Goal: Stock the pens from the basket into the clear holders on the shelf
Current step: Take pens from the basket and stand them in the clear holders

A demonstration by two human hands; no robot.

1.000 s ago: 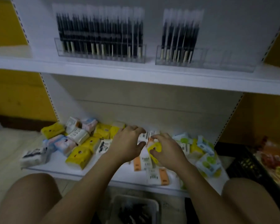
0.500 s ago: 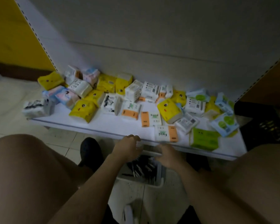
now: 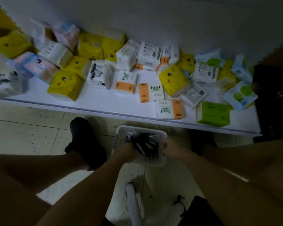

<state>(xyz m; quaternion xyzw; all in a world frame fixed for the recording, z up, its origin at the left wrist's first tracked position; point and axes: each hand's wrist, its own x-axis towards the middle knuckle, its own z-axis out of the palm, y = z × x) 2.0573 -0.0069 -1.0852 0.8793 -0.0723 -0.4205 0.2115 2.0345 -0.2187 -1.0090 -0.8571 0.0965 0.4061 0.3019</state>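
Head view, looking straight down: the left hand is deep in the basket, fingers curled tight round a bunch of the pens, knuckles up. The right hand sits at the basket's right side, touching the pens there; blur hides its fingers, so I cannot tell how far it is closed. Two hands, one basket, and the pens lie in a dark fanned heap with pale ends, too many and too smeared to count. The basket stands on the floor, just in front of the low white shelf. On that shelf lies a loose scatter of tissue packs: three white-and-orange ones marked "Facial" near the front, one bright green pack at the front right, and several yellow ones further back. One black shoe is planted left of the basket, and one dark crate stands off the shelf's right end
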